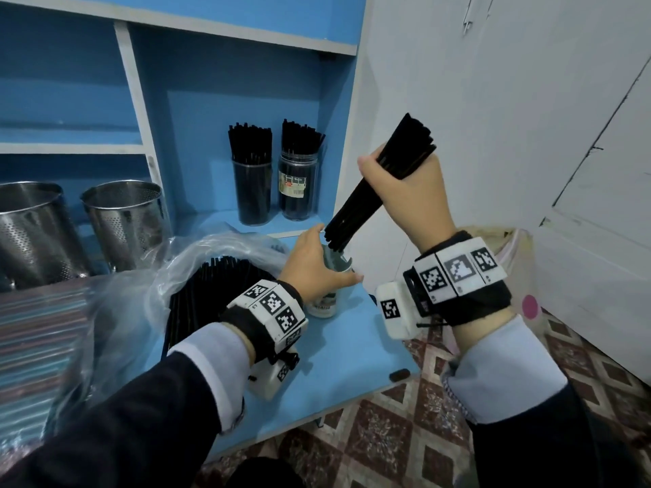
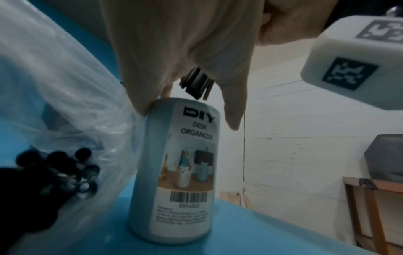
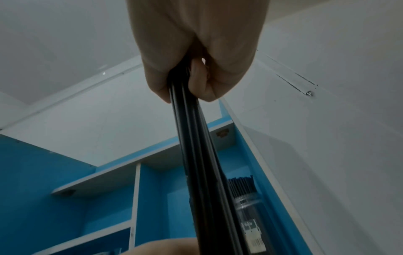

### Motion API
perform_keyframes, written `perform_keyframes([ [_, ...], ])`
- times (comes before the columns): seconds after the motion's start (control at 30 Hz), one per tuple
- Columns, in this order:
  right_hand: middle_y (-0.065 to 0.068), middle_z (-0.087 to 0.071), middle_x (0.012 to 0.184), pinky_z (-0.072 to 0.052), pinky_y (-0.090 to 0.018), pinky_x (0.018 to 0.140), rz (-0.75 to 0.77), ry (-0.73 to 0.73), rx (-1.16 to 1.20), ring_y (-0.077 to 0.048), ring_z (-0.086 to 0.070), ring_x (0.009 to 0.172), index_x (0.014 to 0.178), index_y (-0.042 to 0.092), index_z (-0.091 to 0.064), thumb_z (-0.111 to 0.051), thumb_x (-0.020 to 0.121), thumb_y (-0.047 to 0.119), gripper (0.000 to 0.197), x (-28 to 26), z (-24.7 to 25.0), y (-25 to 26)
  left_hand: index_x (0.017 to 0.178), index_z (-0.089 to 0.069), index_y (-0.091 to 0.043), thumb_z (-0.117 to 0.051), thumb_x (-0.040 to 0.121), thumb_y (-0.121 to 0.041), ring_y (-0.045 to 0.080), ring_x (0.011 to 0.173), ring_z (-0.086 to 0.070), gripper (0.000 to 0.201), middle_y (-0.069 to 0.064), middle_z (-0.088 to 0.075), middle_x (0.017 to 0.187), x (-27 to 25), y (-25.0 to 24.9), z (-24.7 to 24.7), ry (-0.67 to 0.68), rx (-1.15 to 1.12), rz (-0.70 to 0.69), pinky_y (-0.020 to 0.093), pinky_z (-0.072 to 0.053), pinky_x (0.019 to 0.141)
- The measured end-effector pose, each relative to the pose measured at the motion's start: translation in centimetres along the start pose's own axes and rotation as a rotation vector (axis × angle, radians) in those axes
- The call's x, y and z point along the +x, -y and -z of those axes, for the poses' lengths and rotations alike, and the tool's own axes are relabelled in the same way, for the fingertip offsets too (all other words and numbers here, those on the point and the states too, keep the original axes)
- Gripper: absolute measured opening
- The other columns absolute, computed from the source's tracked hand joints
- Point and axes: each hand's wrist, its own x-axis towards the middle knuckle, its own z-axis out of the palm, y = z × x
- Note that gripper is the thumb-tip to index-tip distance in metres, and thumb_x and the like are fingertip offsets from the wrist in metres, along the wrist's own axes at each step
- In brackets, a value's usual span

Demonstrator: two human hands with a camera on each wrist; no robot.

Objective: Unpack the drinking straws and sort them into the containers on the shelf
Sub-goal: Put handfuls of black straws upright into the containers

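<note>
Only the left wrist view reads the label "DIY DESK ORGANIZER" on the smooth grey cylindrical container (image 2: 174, 172), which stands upright on the blue surface (image 2: 240, 233); the left hand (image 1: 313, 265) curls around its rim. From the head view, the right hand (image 1: 405, 191) grips a tilted bundle of thin black straws (image 1: 355, 206), lower ends just above the container's mouth. More straws lie in a crinkled clear plastic bag (image 1: 141, 294), and two filled clear jars (image 1: 252, 191) stand on the shelf.

- Blue table (image 1: 352, 350): bears a labelled jar (image 1: 326, 301) near its right edge.
- Left of the jar: a clear bag of black straws (image 1: 197, 290).
- Behind the jar, on the shelf (image 1: 246, 227): two straw-filled jars (image 1: 252, 191).
- Far left of the jar: two perforated steel canisters (image 1: 123, 223).
</note>
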Motion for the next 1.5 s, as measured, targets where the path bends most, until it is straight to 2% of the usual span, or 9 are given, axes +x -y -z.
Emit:
perform_keyframes([
  [0.23, 0.003, -0.050, 0.060, -0.039, -0.018, 0.046, -0.218, 0.393, -0.285, -0.004, -0.046, 0.047, 0.070, 0.006, -0.054, -0.073, 0.081, 0.026, 0.029, 1.4, -2.3, -4.3, 0.153, -0.020, -0.008, -0.087, 0.068, -0.027, 0.009, 0.103, -0.051, 0.110, -0.012, -0.054, 0.100, 1.0, 0.2, -0.1, 0.146, 0.015, 0.083, 0.022, -0.039, 0.084],
  [0.4, 0.000, -0.052, 0.058, -0.039, -0.020, 0.042, -0.417, 0.599, -0.303, -0.008, -0.050, 0.046, 0.071, 0.012, -0.052, -0.076, 0.081, 0.023, 0.028, -0.7, -3.4, -7.3, 0.146, -0.027, -0.012, -0.090, 0.064, -0.030, 0.011, 0.108, -0.057, 0.105, -0.007, -0.058, 0.116, 0.2, 0.8, -0.1, 0.190, 0.001, 0.084, 0.026, -0.049, 0.089],
  [0.57, 0.007, -0.066, 0.072, -0.046, -0.018, 0.048, -0.386, 0.579, -0.228, -0.004, -0.065, 0.061, 0.087, 0.017, -0.062, -0.082, 0.076, 0.038, 0.031, -1.3, -2.8, -6.9, 0.152, 0.025, -0.016, -0.090, 0.063, -0.040, 0.015, 0.143, -0.031, 0.148, 0.000, -0.033, 0.157, -0.9, 1.0, 0.8, 0.183, -0.165, 0.093, 0.023, -0.029, 0.108],
  [0.73, 0.002, -0.048, 0.117, -0.039, -0.013, 0.069, -0.217, 0.254, -0.332, -0.011, -0.054, 0.098, 0.129, 0.020, -0.046, -0.081, 0.069, 0.055, 0.077, -1.0, -2.0, -5.1, 0.157, 0.001, -0.021, -0.082, 0.069, -0.046, 0.013, 0.130, -0.044, 0.124, 0.003, -0.039, 0.151, -2.3, 1.3, 4.3, -0.128, -0.325, 0.010, 0.030, -0.038, 0.108],
  [0.9, 0.001, -0.053, 0.103, -0.042, -0.014, 0.070, 0.170, -0.047, -0.144, -0.011, -0.052, 0.085, 0.103, 0.018, -0.056, -0.073, 0.082, 0.029, 0.029, -2.6, -4.5, -0.4, 0.144, -0.039, -0.020, -0.071, 0.086, -0.021, 0.022, 0.125, -0.049, 0.066, 0.010, -0.048, 0.134, -3.2, 3.4, 10.0, -0.448, -0.089, 0.021, 0.037, -0.039, 0.108],
  [1.17, -0.004, -0.066, 0.071, -0.044, -0.029, 0.065, -0.124, 0.613, -0.308, -0.014, -0.057, 0.068, 0.079, 0.001, -0.070, -0.062, 0.090, 0.024, 0.027, -8.3, -13.9, 0.3, 0.074, -0.068, -0.042, -0.058, 0.081, -0.027, 0.027, 0.110, -0.059, 0.019, -0.002, -0.064, 0.108, -6.3, 6.6, 15.4, -0.310, 0.303, 0.274, 0.041, -0.044, 0.102],
  [1.33, -0.016, -0.061, 0.126, -0.045, -0.042, 0.099, -0.251, 0.876, -0.780, -0.034, -0.055, 0.118, 0.125, 0.010, -0.059, -0.054, 0.092, 0.047, 0.049, -10.9, -17.9, -1.7, 0.092, -0.070, -0.033, -0.052, 0.090, -0.006, 0.017, 0.115, -0.056, 0.033, -0.002, -0.058, 0.132, -6.9, 7.7, 15.4, -0.090, 0.144, 0.248, 0.021, -0.047, 0.090],
  [1.4, -0.019, -0.049, 0.136, -0.041, -0.044, 0.102, -0.279, 0.878, -0.874, -0.039, -0.045, 0.125, 0.134, 0.013, -0.047, -0.056, 0.091, 0.046, 0.054, -11.2, -18.6, -2.1, 0.097, -0.070, -0.029, -0.050, 0.089, 0.001, 0.015, 0.105, -0.058, 0.037, 0.001, -0.056, 0.133, -7.0, 7.6, 15.3, -0.092, 0.096, 0.225, 0.009, -0.043, 0.064],
  [1.5, -0.022, -0.040, 0.138, -0.041, -0.045, 0.100, -0.340, 0.908, -0.886, -0.040, -0.041, 0.126, 0.142, 0.018, -0.035, -0.060, 0.091, 0.038, 0.060, -11.4, -19.1, -2.3, 0.100, -0.070, -0.029, -0.047, 0.088, 0.006, 0.017, 0.100, -0.061, 0.043, 0.000, -0.052, 0.140, -7.1, 7.5, 15.0, -0.136, 0.050, 0.190, 0.017, -0.047, 0.067],
])
